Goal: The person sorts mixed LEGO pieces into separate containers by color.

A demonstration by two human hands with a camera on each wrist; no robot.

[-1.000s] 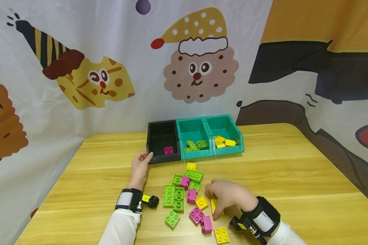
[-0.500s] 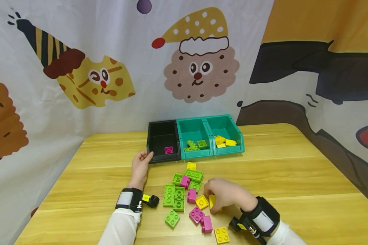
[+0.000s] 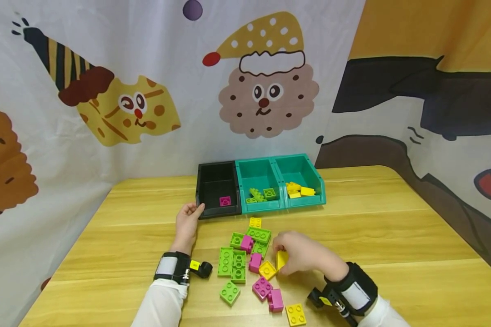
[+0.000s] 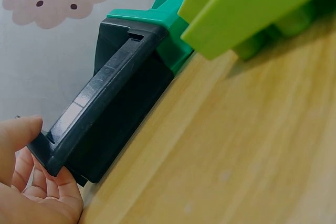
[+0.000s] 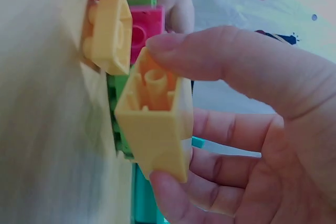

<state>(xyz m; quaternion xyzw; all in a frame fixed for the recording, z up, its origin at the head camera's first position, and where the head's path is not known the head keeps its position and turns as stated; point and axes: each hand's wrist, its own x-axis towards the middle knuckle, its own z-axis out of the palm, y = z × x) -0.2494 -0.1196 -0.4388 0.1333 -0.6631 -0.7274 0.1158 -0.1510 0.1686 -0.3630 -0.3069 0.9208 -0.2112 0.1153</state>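
My right hand (image 3: 307, 256) pinches a yellow building brick (image 3: 282, 260) at the right edge of the brick pile. In the right wrist view the hollow underside of this yellow brick (image 5: 157, 124) shows, with the thumb at one end and a finger at the other. A second yellow brick (image 3: 268, 270) lies close beside it, and a pink brick (image 3: 255, 262) is just to the left. My left hand (image 3: 187, 227) holds the front left corner of a black bin (image 4: 113, 95), thumb over the rim and fingers beneath. Inside that bin lies one pink brick (image 3: 225, 200).
Right of the black bin stand two joined teal bins, one with green bricks (image 3: 257, 195), the other with yellow bricks (image 3: 307, 191). Several green bricks (image 3: 225, 262) and pink bricks (image 3: 276, 300) lie loose on the wooden table (image 3: 393, 236). A printed curtain (image 3: 167, 150) hangs behind.
My right hand has gripped the yellow brick and shifted it slightly away from me and to the left. The neighbouring yellow brick has slid a little left. The left hand stays in place.
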